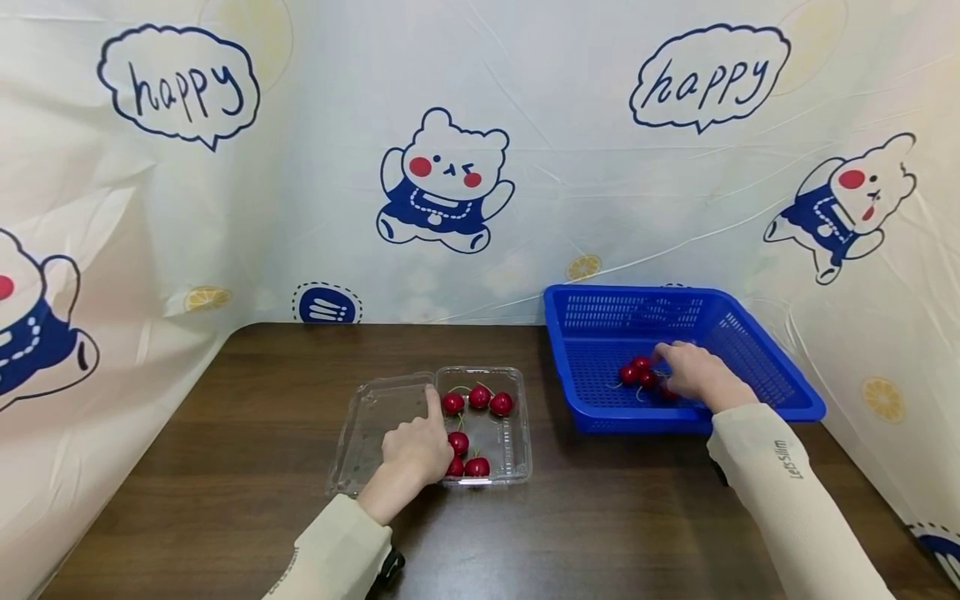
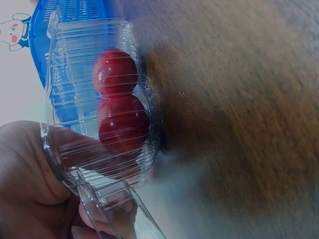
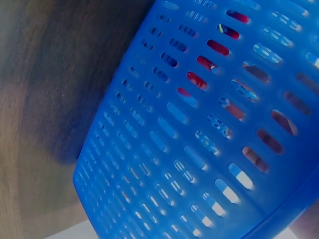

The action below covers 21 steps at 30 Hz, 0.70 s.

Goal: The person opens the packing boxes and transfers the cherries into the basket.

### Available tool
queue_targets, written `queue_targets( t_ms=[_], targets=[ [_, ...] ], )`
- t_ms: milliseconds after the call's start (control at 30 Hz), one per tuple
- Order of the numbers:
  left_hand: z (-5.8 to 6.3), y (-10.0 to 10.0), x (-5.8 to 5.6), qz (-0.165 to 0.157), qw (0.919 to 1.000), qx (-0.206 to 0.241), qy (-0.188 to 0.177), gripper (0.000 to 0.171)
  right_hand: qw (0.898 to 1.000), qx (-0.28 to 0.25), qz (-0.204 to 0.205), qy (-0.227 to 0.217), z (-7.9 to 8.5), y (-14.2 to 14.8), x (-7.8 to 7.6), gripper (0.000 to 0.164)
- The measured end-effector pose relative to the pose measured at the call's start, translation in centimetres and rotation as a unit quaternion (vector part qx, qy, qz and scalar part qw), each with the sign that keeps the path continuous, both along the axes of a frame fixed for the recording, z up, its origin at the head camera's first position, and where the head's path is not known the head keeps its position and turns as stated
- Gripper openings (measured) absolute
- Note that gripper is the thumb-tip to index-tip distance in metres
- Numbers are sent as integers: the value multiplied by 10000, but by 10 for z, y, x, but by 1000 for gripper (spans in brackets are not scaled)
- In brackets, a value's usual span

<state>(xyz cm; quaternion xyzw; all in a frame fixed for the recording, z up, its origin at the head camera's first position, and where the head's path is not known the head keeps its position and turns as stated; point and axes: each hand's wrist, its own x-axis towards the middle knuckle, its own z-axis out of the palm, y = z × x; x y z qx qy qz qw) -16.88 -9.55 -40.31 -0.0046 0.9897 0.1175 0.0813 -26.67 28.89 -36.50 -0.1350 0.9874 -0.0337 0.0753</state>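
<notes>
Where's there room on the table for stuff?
The table is bare left of the clear lid, and between the sleeves. Crowded spots: the box, with cherries and the left hand; the blue basket around the right hand.

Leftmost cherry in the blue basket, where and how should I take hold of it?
I'd pinch the leftmost cherry by its round body, coming from above and the left. Other cherries crowd its right, while its left side looks free for a fingertip. The raised walls of the blue basket make a low approach awkward.
</notes>
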Motion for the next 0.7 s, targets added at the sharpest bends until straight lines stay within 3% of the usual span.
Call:
queue_targets(
  t_ms=[700],
  targets=[
    [0,0,0,-8,10000,12,-8,82,9998,42,-76,-151,2,0,1,35]
  ],
)
